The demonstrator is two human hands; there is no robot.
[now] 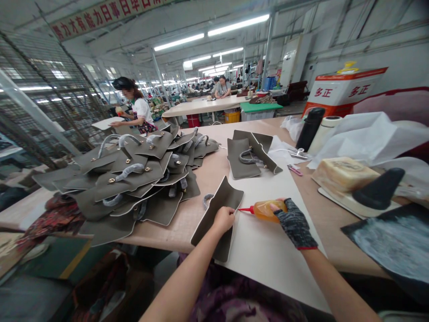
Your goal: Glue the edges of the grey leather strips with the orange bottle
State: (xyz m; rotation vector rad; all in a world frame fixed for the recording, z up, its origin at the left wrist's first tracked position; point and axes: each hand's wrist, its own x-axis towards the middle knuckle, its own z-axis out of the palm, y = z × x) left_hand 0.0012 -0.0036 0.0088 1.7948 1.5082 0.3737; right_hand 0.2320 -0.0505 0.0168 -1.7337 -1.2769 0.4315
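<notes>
A folded dark grey leather panel (213,210) with a wrapped handle (207,201) lies at the front of the table, partly over a white sheet (268,252). My left hand (225,218) is closed on the panel near its right edge. In my right hand (295,222), which wears a dark grey fingerless glove with a red cuff, is a squeeze bottle (268,210) of amber liquid. The bottle lies nearly level, its red nozzle pointing left at the panel's edge, close to my left fingertips. Whether the tip touches the edge is too small to tell.
Many similar panels with handles (130,179) are heaped on the left. More panels (244,158) lie beyond the sheet. At the right are a black bottle (310,129), a yellowish block (348,172) and plastic wrap (372,134). A person (139,112) stands back left.
</notes>
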